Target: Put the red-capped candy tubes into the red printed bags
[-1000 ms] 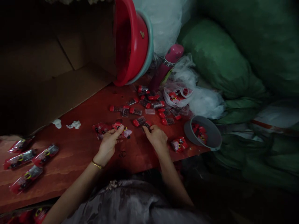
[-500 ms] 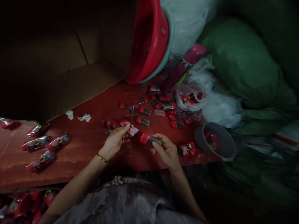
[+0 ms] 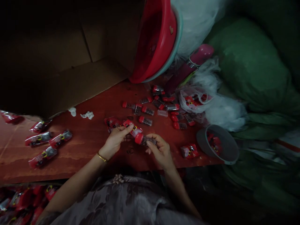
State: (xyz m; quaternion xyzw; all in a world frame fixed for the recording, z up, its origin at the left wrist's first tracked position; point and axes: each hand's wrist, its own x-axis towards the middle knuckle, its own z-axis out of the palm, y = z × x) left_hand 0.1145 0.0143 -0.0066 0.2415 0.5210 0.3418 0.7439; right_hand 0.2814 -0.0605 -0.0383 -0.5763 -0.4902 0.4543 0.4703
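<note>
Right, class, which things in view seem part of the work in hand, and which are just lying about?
Apparently in the work:
red-capped tube in the right hand
red packet in the left hand
loose tubes on the table

Apparently lying about:
pink flask
white scraps
red basin

The right hand [image 3: 161, 151] lifted a red-capped tube [image 3: 145, 140] off the red table [image 3: 85, 139] — then brought it leftward, cap [image 3: 139, 138] first, to just beside the printed packet [image 3: 137, 130] in the left hand [image 3: 114, 140].

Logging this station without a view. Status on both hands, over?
Left hand pinching red packet. Right hand holding red-capped tube, cap toward packet. Loose tubes lie just beyond.
</note>
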